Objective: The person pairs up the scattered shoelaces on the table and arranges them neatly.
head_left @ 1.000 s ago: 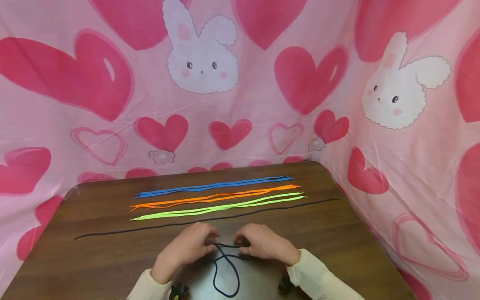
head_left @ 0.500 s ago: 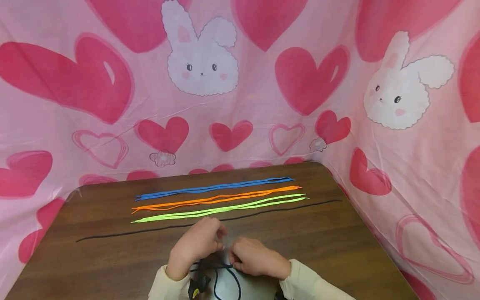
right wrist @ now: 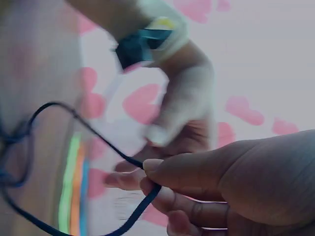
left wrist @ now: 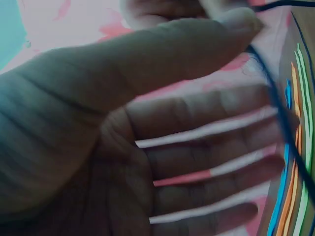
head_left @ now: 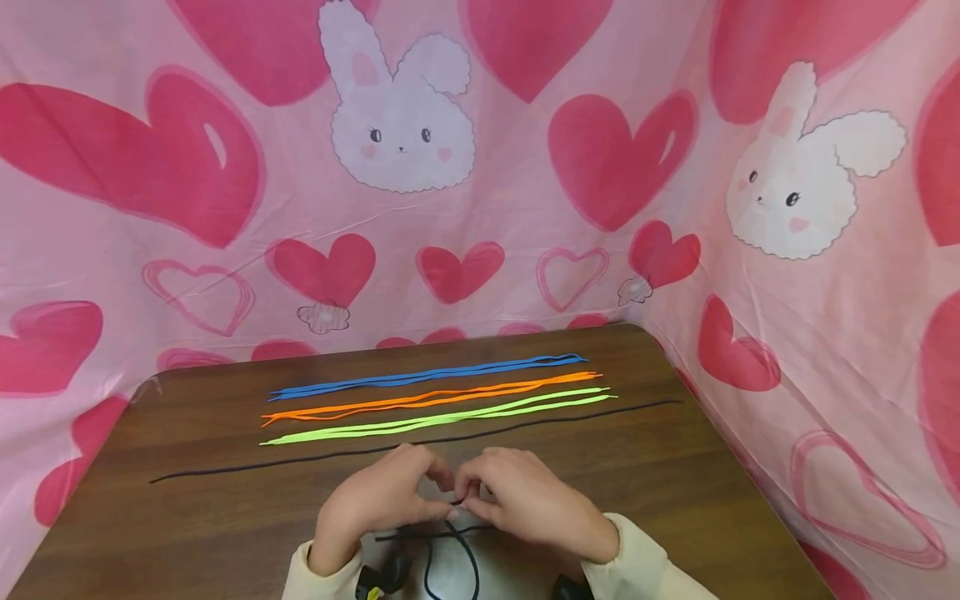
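A dark round shoelace [head_left: 474, 560] hangs in a loop below both hands at the near side of the table. My right hand [head_left: 528, 500] pinches it between thumb and forefinger, which the right wrist view shows on the shoelace [right wrist: 93, 130]. Close by, fingertips almost meeting the right hand's, is my left hand [head_left: 378, 500]. Its fingers [left wrist: 206, 113] are extended and spread in the left wrist view, with the thumb apart from them. The lace runs past that thumb's tip and across the fingertips. Where the lace crosses itself is partly hidden by the hands.
Beyond the hands another dark shoelace [head_left: 300, 459] lies straight across the brown table [head_left: 675, 500]. Behind it are laid green [head_left: 450, 415], orange [head_left: 450, 397] and blue shoelaces [head_left: 450, 371]. A pink heart-print cloth [head_left: 510, 217] hangs around the table.
My hands were apart a second ago and have come together. The right hand dipped, then rose with the lace, whose loop now hangs lower in view.
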Action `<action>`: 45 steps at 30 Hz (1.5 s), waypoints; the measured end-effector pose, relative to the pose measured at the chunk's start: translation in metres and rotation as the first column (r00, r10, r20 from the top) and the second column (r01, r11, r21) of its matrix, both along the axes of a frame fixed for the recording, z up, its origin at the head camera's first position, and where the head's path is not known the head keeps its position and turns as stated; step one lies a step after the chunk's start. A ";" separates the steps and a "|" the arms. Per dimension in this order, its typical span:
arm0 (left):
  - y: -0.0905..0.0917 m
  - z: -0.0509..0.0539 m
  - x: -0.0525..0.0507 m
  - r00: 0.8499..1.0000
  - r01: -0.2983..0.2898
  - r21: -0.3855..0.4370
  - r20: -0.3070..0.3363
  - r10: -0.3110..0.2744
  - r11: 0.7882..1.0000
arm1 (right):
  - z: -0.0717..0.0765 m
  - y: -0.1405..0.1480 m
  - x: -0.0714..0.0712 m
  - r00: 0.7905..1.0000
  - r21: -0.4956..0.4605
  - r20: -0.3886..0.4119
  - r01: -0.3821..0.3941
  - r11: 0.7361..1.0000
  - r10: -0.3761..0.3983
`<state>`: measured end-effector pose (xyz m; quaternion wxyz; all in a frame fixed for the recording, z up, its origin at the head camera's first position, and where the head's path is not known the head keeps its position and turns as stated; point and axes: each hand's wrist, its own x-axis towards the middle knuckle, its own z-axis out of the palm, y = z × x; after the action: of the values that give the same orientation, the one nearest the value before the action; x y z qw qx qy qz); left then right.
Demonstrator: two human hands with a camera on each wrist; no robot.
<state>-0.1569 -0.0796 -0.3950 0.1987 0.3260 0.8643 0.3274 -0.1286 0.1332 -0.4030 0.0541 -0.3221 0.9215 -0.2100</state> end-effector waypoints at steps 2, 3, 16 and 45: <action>-0.001 0.002 0.001 1.000 0.020 0.019 0.003 -0.020 1.000 | 0.010 0.002 0.003 1.000 -0.027 -0.024 0.008 1.000 -0.009; -0.001 0.003 0.002 0.999 0.031 0.028 -0.005 -0.031 0.999 | 0.013 0.003 0.005 0.999 -0.039 -0.034 0.011 0.999 -0.012; -0.010 0.018 0.010 0.998 0.064 0.166 -0.035 -0.059 0.984 | 0.031 0.015 0.013 1.000 -0.100 0.006 0.025 0.995 -0.024; -0.038 0.030 0.016 0.904 -0.113 0.388 -0.341 0.257 0.915 | 0.039 0.045 0.005 0.993 -0.217 -0.091 0.048 0.975 -0.069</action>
<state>-0.1409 -0.1178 -0.3647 -0.0706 0.3297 0.8391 0.4269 -0.1238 0.1786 -0.3644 -0.0323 -0.3088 0.9040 -0.2938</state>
